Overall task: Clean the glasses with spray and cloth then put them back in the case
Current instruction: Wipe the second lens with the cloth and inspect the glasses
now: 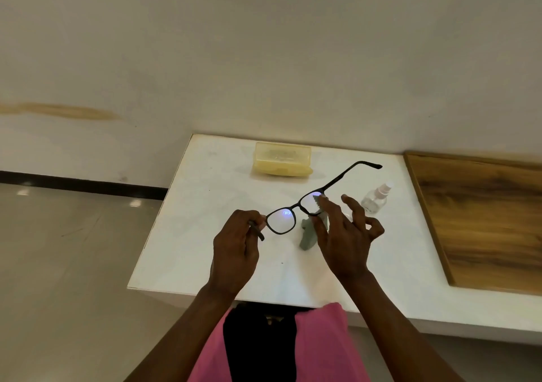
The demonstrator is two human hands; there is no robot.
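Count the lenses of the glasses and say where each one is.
2. The left lens sits beside the left hand, which grips the frame's corner. The right lens is being wiped with the grey cloth pinched by the right hand.

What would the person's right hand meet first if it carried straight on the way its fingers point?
The right hand, pinching the grey cloth, points up-left at the glasses; it would probably just press further into the lens it already touches.
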